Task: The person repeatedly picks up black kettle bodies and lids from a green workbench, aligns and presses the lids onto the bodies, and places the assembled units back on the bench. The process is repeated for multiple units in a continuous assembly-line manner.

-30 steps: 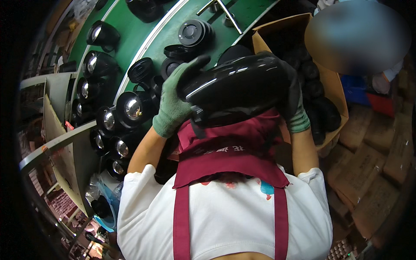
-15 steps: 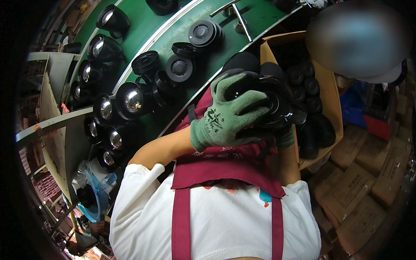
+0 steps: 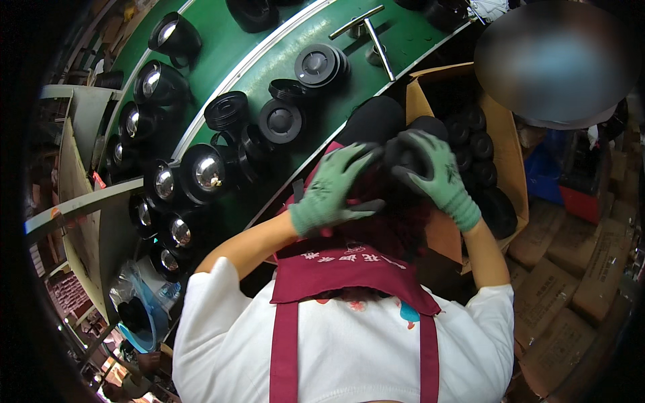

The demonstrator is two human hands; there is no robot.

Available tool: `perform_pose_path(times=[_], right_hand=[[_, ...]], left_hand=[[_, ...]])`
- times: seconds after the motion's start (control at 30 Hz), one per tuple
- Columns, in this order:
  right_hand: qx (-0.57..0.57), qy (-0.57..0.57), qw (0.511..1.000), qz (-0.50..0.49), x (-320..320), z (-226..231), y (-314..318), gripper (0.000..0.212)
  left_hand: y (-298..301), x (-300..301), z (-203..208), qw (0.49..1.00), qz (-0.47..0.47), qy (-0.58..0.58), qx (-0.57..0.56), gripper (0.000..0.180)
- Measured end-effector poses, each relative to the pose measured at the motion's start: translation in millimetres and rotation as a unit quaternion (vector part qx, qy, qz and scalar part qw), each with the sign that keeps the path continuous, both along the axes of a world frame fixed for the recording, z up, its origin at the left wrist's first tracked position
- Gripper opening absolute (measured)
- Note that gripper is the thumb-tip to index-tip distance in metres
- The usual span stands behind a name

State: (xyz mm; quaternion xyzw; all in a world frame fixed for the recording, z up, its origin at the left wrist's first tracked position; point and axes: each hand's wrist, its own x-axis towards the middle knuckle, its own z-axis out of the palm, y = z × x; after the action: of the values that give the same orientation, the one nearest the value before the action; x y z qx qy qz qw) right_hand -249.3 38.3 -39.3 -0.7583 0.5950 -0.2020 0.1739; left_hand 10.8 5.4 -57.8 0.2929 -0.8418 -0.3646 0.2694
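My right hand [image 3: 433,176], in a green glove, is closed around a black round part [image 3: 402,156] just above my lap. It sits at the near edge of an open cardboard box [image 3: 418,102] that holds several black round parts [image 3: 478,149]. My left hand [image 3: 330,191], also gloved, lies with its fingers spread on my maroon apron [image 3: 349,265], its fingertips close to the same black part. A dark rounded piece [image 3: 375,118] lies just beyond both hands.
A green conveyor [image 3: 403,33] curves across the top left, carrying black lamp housings with shiny reflectors [image 3: 201,171] and black ribbed caps [image 3: 316,65]. Another person [image 3: 557,60] is at the upper right. Sealed cartons [image 3: 557,289] are stacked at the right.
A second ago both hands held a large glossy black housing up near the camera. They have come down toward my lap, and my left hand has opened and slid off to the left.
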Motion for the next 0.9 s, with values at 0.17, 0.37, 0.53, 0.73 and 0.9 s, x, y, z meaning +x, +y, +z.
perform_pose_path(times=[0.17, 0.37, 0.53, 0.73, 0.9], right_hand=[[0.080, -0.297, 0.929, -0.203, -31, -78, -133, 0.044], [0.094, -0.144, 0.954, -0.246, -44, -204, -246, 0.075], [0.175, -0.328, 0.914, -0.161, -66, -99, -150, 0.043], [0.193, -0.327, 0.925, -0.028, -75, -6, -29, 0.052], [-0.022, 0.000, 0.997, 0.068, -82, -31, -32, 0.061]], left_hand=[[-2, -31, -45, 0.997, -0.048, -0.051, -0.022, 0.093], [-12, -38, -38, 0.997, -0.063, -0.039, 0.007, 0.104], [-52, -5, -21, 0.998, 0.025, 0.016, 0.048, 0.091], [-105, -75, 40, 0.986, -0.042, -0.016, -0.164, 0.058], [-72, -106, 36, 0.944, -0.083, -0.290, -0.132, 0.031]])
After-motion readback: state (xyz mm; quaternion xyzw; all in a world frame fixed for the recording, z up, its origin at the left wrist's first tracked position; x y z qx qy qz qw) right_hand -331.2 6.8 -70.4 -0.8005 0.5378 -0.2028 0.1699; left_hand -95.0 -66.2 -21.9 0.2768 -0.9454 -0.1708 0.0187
